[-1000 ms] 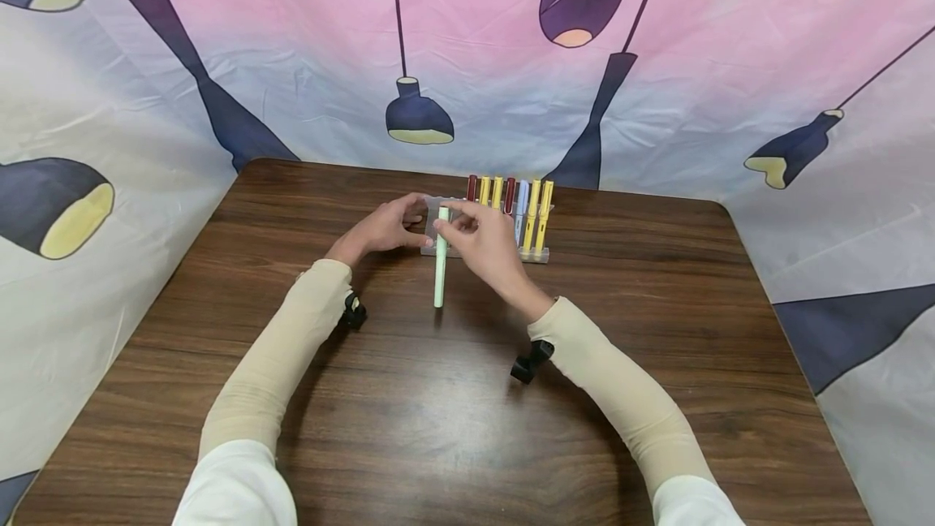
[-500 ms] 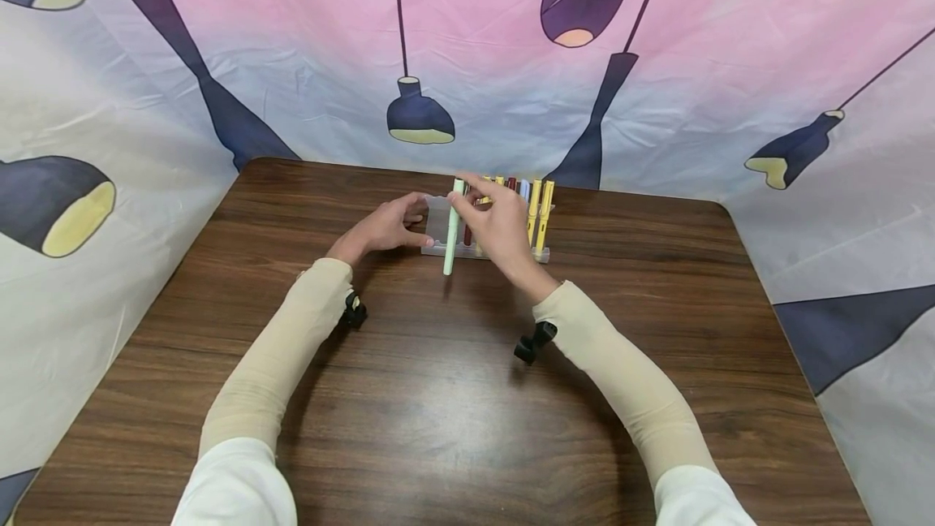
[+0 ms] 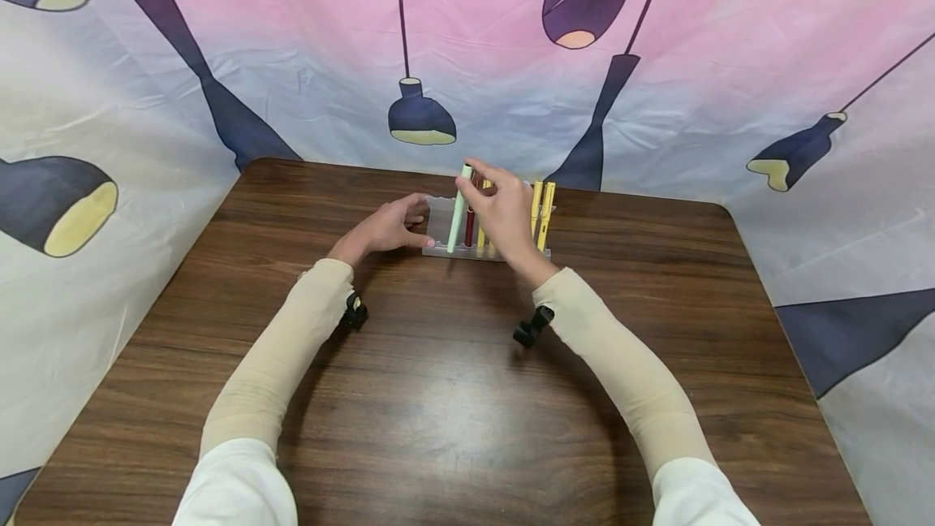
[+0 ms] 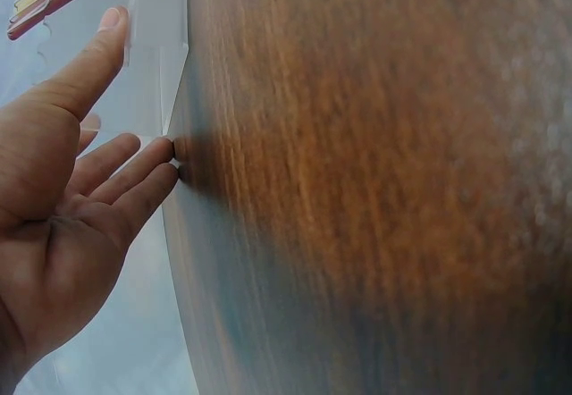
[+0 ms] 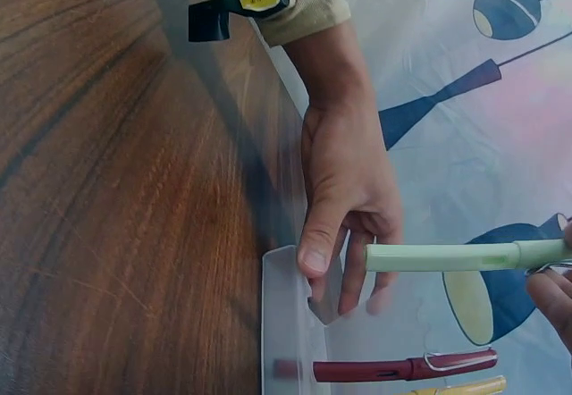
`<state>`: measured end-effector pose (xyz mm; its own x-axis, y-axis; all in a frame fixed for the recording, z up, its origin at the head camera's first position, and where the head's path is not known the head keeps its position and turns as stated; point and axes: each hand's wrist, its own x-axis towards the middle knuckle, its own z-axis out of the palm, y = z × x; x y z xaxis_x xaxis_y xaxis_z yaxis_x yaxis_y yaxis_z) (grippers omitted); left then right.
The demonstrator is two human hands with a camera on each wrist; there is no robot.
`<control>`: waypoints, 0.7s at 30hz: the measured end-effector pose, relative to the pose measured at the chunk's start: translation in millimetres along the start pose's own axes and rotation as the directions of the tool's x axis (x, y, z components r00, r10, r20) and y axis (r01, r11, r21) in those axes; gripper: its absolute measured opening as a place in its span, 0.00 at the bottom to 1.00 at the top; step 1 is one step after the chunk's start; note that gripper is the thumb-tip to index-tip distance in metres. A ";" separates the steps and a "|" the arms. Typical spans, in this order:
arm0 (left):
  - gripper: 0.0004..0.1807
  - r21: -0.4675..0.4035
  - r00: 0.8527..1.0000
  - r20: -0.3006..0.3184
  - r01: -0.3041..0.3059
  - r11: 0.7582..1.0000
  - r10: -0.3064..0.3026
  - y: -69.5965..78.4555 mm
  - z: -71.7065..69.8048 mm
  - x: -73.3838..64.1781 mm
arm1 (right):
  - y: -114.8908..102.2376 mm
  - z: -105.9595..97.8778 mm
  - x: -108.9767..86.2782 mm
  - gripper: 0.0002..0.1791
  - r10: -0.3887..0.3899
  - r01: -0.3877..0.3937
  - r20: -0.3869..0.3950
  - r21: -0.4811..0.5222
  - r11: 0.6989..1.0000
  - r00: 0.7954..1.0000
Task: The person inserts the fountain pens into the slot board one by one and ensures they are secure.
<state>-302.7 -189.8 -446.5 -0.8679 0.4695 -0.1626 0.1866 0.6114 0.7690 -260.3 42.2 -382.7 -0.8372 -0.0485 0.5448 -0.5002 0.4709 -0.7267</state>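
Observation:
My right hand (image 3: 507, 213) pinches a light green capped pen (image 3: 458, 209) near its top, between thumb and fingers. The pen stands nearly upright over the left part of a clear plastic pen rack (image 3: 438, 222). In the right wrist view the lower end of the green pen (image 5: 429, 257) is apart from the rack's base. At the rack's left end is my left hand (image 3: 385, 227), its thumb touching the front edge and its fingers extended behind. A dark red pen (image 5: 366, 371) rests in the rack beside the green one.
Yellow pens (image 3: 546, 216) stand at the rack's right end; my right hand hides some pens in the middle. The rack stands near the back of the brown wooden table (image 3: 438, 396). A printed cloth (image 3: 497, 104) hangs behind it.
My right hand has moved up and away from me with the green pen, from in front of the rack to over it. The left hand has stayed in place.

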 end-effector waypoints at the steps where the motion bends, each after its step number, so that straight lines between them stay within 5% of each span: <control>1: 0.51 -0.001 1.000 0.000 0.001 1.000 -0.001 0.0 -0.1 0.0 | 0.7 0.3 1.2 0.18 -0.003 0.003 -0.003 0.001 1.000 1.000; 21: 0.51 0.000 1.000 -0.004 0.005 1.000 -0.005 -1.0 0.5 0.6 | 15.8 15.6 7.4 0.19 0.003 -0.005 -0.030 -0.065 0.998 1.000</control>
<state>-303.2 -189.8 -447.6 -0.8708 0.4635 -0.1642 0.1820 0.6140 0.7681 -277.9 35.6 -396.7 -0.8315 -0.0208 0.5551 -0.4807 0.5276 -0.7004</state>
